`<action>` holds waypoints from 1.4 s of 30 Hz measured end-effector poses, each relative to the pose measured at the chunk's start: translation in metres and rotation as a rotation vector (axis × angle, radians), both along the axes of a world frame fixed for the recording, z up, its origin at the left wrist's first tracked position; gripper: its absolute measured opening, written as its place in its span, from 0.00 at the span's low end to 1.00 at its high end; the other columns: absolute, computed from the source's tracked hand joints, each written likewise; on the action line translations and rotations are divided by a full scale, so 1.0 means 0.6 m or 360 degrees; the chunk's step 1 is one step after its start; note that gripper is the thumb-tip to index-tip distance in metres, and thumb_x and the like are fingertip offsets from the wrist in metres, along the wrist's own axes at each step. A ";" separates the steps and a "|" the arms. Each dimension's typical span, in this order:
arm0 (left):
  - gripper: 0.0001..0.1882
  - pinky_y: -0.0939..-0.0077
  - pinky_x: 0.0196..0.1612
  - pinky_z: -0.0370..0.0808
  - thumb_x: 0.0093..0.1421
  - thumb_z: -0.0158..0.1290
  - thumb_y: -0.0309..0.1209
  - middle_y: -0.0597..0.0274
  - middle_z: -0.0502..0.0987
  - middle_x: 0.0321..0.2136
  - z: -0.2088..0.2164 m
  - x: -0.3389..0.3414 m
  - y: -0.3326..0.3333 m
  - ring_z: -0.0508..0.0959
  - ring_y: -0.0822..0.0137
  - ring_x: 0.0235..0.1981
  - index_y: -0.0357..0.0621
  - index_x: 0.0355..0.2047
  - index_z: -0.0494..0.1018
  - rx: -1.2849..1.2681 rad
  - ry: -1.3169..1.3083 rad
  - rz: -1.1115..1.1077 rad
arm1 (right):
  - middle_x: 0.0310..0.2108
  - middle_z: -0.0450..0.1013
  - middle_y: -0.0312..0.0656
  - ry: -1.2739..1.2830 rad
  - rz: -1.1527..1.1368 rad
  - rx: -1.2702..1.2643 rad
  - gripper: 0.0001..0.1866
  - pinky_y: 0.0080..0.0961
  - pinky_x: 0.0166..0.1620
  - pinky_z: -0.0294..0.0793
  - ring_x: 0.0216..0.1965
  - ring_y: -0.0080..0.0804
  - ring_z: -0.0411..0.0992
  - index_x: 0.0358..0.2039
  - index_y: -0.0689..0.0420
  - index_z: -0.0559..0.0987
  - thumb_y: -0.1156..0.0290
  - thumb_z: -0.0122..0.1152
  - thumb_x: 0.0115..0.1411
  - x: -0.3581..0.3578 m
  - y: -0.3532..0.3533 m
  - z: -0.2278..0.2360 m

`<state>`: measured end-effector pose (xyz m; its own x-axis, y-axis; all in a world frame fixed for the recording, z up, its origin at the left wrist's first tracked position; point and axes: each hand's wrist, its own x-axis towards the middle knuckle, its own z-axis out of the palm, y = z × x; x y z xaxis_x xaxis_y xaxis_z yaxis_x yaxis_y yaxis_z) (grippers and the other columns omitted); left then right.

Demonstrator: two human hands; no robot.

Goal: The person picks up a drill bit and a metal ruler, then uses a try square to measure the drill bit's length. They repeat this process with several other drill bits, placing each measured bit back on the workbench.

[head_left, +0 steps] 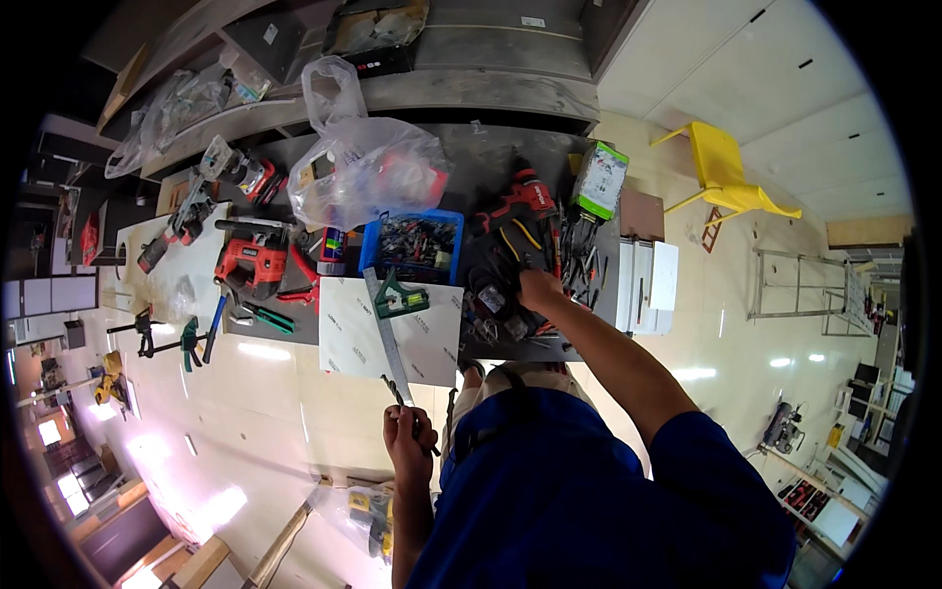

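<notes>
Two hands are in use, one loaded, one buried. A dark twist drill bit [392, 390] is held in the closed left grip [407, 437], tip up, out past the front edge of the counter [481, 157]. A thin end also shows below the fist; whether it is part of the same bit cannot be told. If the fingers are loosened, the bit would likely be dropped onto the tiled floor [265, 393].

The right grip [540, 292] is sunk among dark gear at the counter's right half, beside a dark tool [496, 299]. Its fingertips are hidden, so it cannot be told whether anything is grasped. Main risk there: loose bits and sharp ends are crowded together, so a finger could be nicked or the wrong piece picked.

The green-headed square [402, 299] is laid on the white board [343, 339], blade pointed toward the left grip. Blade and bit overlap in view; contact cannot be confirmed. If the blade is caught by the wrist, the square could be swung off. The board seems to be overhung at the front, so it could be tipped if leaned on. The blue bin [370, 245] of small hardware could be spilled by a careless shove from the board.
</notes>
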<state>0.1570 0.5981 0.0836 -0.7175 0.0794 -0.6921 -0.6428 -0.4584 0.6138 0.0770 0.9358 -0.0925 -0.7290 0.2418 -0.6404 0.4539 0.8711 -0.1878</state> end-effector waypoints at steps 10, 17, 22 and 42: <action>0.11 0.85 0.12 0.46 0.66 0.44 0.26 0.69 0.63 0.18 0.023 -0.049 0.029 0.52 0.82 0.11 0.53 0.30 0.55 -0.0129 0.0204 -0.0204 | 0.24 0.76 0.39 0.0963 -0.0391 -0.1004 0.09 0.21 0.30 0.74 0.25 0.23 0.75 0.32 0.62 0.77 0.72 0.65 0.52 0.047 0.019 0.195; 0.19 0.88 0.13 0.57 0.59 0.54 0.19 0.60 0.73 0.24 0.150 -0.110 0.125 0.64 0.83 0.15 0.50 0.33 0.53 0.0014 0.0566 -0.0331 | 0.32 0.77 0.43 0.1373 -0.0210 -0.1682 0.12 0.19 0.32 0.76 0.30 0.25 0.77 0.36 0.62 0.77 0.81 0.67 0.51 0.109 -0.047 0.436; 0.21 0.89 0.12 0.55 0.58 0.57 0.21 0.51 0.76 0.27 0.211 -0.102 0.131 0.62 0.83 0.13 0.50 0.33 0.53 0.0272 0.0765 -0.0323 | 0.36 0.78 0.49 0.1685 0.0139 -0.1643 0.12 0.22 0.34 0.78 0.34 0.31 0.79 0.35 0.62 0.77 0.84 0.68 0.49 0.113 -0.061 0.515; 0.24 0.87 0.11 0.57 0.57 0.60 0.26 0.45 0.75 0.28 0.251 -0.085 0.141 0.63 0.79 0.13 0.51 0.34 0.51 -0.0009 0.1120 -0.0218 | 0.41 0.76 0.58 0.1945 -0.0006 -0.1834 0.29 0.22 0.36 0.79 0.35 0.34 0.80 0.52 0.64 0.65 0.87 0.65 0.50 0.129 -0.088 0.533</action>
<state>0.1063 0.6825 0.2343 -0.9776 0.1987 -0.0694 -0.1451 -0.3973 0.9062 0.1545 0.8827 0.2271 -0.8987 0.0848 0.4303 -0.4288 0.0367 -0.9027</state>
